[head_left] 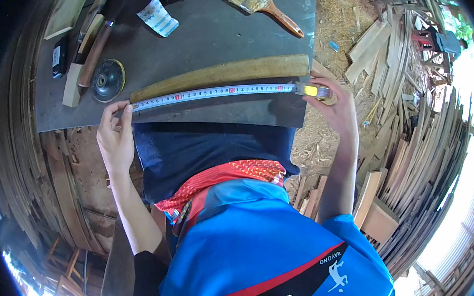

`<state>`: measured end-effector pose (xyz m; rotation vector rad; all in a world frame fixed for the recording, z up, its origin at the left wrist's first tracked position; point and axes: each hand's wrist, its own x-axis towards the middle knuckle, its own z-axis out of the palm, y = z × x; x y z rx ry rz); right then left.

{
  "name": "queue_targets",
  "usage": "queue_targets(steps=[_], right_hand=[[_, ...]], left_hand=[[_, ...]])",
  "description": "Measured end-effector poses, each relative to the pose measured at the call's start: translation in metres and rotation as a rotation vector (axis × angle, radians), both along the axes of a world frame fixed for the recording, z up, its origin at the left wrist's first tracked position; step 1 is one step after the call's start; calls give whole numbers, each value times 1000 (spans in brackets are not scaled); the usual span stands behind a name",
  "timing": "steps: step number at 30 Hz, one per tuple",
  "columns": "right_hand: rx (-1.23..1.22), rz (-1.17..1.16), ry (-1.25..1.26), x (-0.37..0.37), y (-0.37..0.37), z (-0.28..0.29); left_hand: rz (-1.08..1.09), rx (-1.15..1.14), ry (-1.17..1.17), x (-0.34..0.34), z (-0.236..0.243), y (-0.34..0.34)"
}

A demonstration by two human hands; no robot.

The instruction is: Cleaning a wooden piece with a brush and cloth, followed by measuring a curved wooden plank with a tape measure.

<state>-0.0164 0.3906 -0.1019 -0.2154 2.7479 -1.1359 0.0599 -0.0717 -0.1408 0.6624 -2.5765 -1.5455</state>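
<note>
A long, slim piece of wood (220, 76), looking slightly curved, lies across the dark tabletop. Along its near edge a white tape measure blade (205, 94) is drawn out. My left hand (116, 129) pinches the blade's free end beside the wood's left tip. At the other end my right hand (334, 100) grips the yellow and silver tape measure case (317, 91), its fingers wrapped around it near the wood's right tip.
On the dark table (195, 45) lie a paintbrush (262, 4), a crumpled paper piece (157, 17), a round black disc (108, 80), wooden-handled tools (93, 53) and a small black object (60, 58). Stacked planks (417, 173) fill the right side; wood shavings (329, 40) cover the floor.
</note>
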Motion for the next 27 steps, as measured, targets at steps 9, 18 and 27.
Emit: queue_targets(steps=[9,18,27], right_hand=[[-73,-41,80,-13,-21,5],[-18,-3,130,-35,-30,7],[-81,-19,181,-66,-23,29]], left_hand=[[50,-91,99,-18,-9,-3],[1,-211,-119,-35,3,2],[41,-50,-262,-47,22,-3]])
